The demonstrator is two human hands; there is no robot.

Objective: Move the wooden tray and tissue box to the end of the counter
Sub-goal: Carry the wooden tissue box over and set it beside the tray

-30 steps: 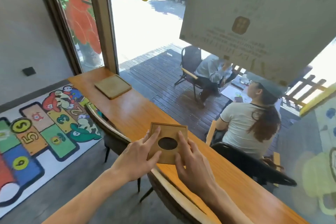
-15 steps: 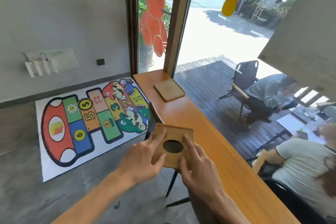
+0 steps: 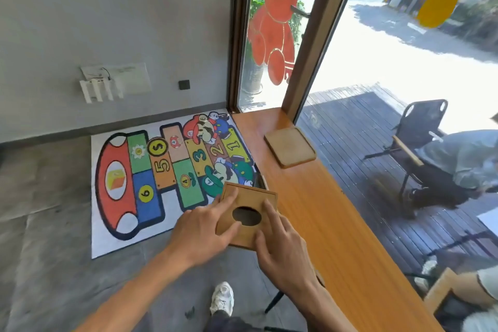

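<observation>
Step in hand: carrying the square wooden tissue box with oval top opening. My left hand and right hand clasp its sides at the orange-brown wooden worktop edge. Next: advance toward 12 o'clock; set it near the flat square wooden tray.

wooden tissue box held aloft; square wooden tray near counter's end.

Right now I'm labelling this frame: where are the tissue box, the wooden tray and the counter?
tissue box point(image 3: 253, 198): head view, on its wooden top above the oval opening.
wooden tray point(image 3: 289, 146): head view, middle of its flat surface.
counter point(image 3: 323, 218): head view, bare wood between box and window.
</observation>
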